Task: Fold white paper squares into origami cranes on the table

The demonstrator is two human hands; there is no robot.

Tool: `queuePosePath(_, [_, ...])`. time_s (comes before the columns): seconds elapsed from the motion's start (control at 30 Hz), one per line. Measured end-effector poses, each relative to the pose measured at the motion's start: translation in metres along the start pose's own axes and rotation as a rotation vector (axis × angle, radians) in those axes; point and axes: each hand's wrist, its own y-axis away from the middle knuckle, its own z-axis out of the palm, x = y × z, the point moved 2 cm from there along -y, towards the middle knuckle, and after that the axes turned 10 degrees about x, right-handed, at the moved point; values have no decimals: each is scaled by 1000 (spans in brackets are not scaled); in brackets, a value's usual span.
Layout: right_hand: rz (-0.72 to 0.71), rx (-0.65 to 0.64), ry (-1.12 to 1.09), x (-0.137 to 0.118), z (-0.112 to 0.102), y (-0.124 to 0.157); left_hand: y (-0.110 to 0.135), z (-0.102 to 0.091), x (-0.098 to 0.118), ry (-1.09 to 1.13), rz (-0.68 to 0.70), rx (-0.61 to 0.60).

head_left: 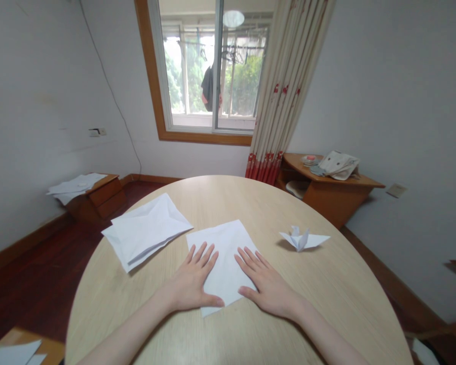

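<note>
A white sheet of paper (228, 263) lies flat on the round wooden table (266, 334) in front of me. My left hand (193, 279) rests palm down over its left edge, fingers spread and thumb near the bottom edge. On the right side of the same sheet, my right hand (262, 281) also lies flat with its fingers apart. Neither hand grips anything. To the right stands a folded white paper crane (300, 239) with its wings spread. Beyond my left hand is a stack of white paper sheets (148, 228), loosely overlapping and slightly creased.
A small wooden cabinet (108, 195) with papers on top stands at the far left. At the back right, a wooden desk (330, 195) bears a cloth bag (338, 165). A curtain (285, 91) hangs beside the window. More paper (13, 353) shows at the lower left.
</note>
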Motion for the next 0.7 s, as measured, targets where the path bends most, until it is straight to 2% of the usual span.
queuePosePath(0.2, [51, -39, 2, -2, 0, 0, 0, 0, 1, -16, 9, -57])
queuePosePath(0.33, [80, -52, -2, -6, -4, 0, 1, 1, -1, -20, 20, -47])
queuePosePath(0.7, [-39, 3, -49, -14, -15, -2, -3, -1, -5, 20, 61, 65])
